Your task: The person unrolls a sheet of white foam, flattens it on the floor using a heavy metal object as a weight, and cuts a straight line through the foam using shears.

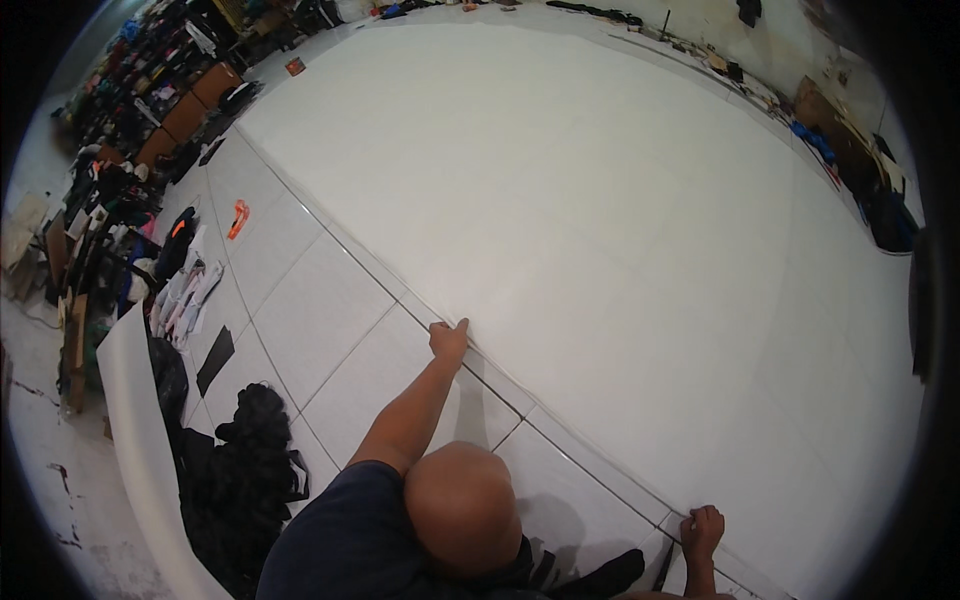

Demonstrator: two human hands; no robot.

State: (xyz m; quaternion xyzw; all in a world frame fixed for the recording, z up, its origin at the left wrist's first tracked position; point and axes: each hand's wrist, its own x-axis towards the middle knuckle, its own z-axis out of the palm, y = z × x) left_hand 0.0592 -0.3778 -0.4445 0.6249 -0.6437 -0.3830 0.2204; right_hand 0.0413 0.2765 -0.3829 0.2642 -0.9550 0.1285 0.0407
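The shirt (335, 535) is dark blue, nearly black, and its left sleeve (368, 492) is short and just as dark. The left hand (449, 341), right hand (703, 532) and left forearm (412, 405) are bare. The knee (460, 500) is bare too, round and smooth.

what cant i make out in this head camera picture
All in the head view:
- left hand: grip on the white sheet, hidden by the hand itself
- right hand: fingertips, hidden by its curl
- white curved panel: lower end, cut by the lower edge
- upper-left clutter: too small, blurred
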